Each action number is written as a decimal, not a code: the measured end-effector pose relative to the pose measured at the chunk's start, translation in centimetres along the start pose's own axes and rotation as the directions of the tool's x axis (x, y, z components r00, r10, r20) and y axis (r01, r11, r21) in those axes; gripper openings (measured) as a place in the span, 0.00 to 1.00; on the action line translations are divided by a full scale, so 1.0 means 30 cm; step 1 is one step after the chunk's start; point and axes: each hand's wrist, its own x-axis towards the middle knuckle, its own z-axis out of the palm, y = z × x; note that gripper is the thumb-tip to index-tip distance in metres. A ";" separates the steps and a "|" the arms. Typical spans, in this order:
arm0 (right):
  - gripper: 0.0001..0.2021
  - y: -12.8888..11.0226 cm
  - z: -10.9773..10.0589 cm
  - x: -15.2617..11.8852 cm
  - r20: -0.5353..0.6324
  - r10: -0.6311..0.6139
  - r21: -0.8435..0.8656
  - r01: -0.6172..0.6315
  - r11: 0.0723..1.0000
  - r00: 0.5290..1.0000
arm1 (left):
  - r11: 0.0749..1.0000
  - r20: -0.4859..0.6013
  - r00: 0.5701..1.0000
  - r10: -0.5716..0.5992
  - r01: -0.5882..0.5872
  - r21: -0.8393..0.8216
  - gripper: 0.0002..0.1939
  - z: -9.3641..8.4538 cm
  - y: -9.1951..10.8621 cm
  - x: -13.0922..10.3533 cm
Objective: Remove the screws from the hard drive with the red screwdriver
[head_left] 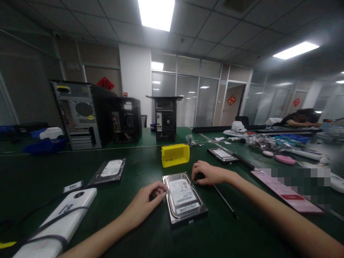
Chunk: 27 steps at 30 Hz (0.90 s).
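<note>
Hard drive (185,196): laid flat on the green tabletop (145,165), label up, between the two hands. Rectangular metal body, shiny silver rim with a curved, notched outline, dark side wall, white printed paper label with barcodes. All places below are given relative to this drive.

Left hand (151,197): set at its left edge, fingers curled, thumb and index drawn narrow at the rim. Whether anything small is pinched can't be told.

Right hand (205,172): set at its upper right edge, fingers bent inward, tips narrow. Grip contents are hidden; can't tell.

Thin dark rod (225,201): straight, smooth, slanted on the table to its right, upper end near the right hand.

Yellow bin (176,155): just beyond it, molded plastic, box-shaped, open side faced to the camera, small bits seen inside. Crumpled clear plastic bag (190,139) beyond the bin, slightly right.

Second drive (111,169): beyond and left, flat, dark body, white label. Third drive (222,155): beyond and right, also flat, label up.

White slab (64,218): left, rounded smooth shell, marked "18", crossed by black cord.

Pink panel (285,190): right, flat, red band printed on it.

Three upright PC cases, (84,111) (126,120) (166,120) boxy metal with vent grilles: far side, beyond the bin and leftward.
</note>
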 end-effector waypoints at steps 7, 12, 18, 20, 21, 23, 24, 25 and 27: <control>0.06 -0.019 0.015 0.013 -0.014 0.023 -0.180 -0.025 0.983 1.000 | 1.000 0.007 1.000 -0.001 0.001 0.001 0.11 0.000 0.004 -0.004; 0.09 0.007 0.012 0.006 -0.028 0.040 -0.180 -0.044 0.983 0.999 | 1.000 0.012 1.000 0.000 0.000 -0.001 0.11 -0.001 0.001 -0.006; 0.08 0.007 0.013 0.005 -0.045 0.035 -0.212 -0.044 0.976 0.998 | 1.000 0.002 1.000 0.008 -0.008 0.007 0.11 0.002 -0.006 -0.002; 0.08 0.002 0.014 0.006 -0.063 0.043 -0.218 -0.056 0.974 0.997 | 1.000 0.004 1.000 0.013 -0.013 0.009 0.11 0.003 -0.008 -0.002; 0.08 0.000 0.014 0.005 -0.074 0.048 -0.215 -0.063 0.975 0.996 | 1.000 0.006 1.000 0.014 -0.014 0.006 0.11 0.003 -0.009 -0.003; 0.08 -0.004 0.016 0.005 -0.106 0.060 -0.194 -0.079 0.978 0.993 | 1.000 0.004 1.000 0.018 -0.018 0.008 0.11 0.003 -0.009 -0.003; 0.09 -0.007 0.019 0.006 -0.132 0.069 -0.176 -0.092 0.980 0.989 | 1.000 0.003 1.000 0.016 -0.016 0.008 0.11 0.003 -0.009 -0.003; 0.11 -0.010 0.023 0.009 -0.165 0.082 -0.152 -0.107 0.983 0.983 | 1.000 0.004 1.000 0.013 -0.013 0.010 0.11 0.002 -0.008 -0.004; 0.13 -0.017 0.038 0.020 -0.241 0.116 -0.089 -0.141 0.986 0.964 | 1.000 0.003 1.000 0.006 -0.006 0.015 0.10 0.002 -0.007 -0.004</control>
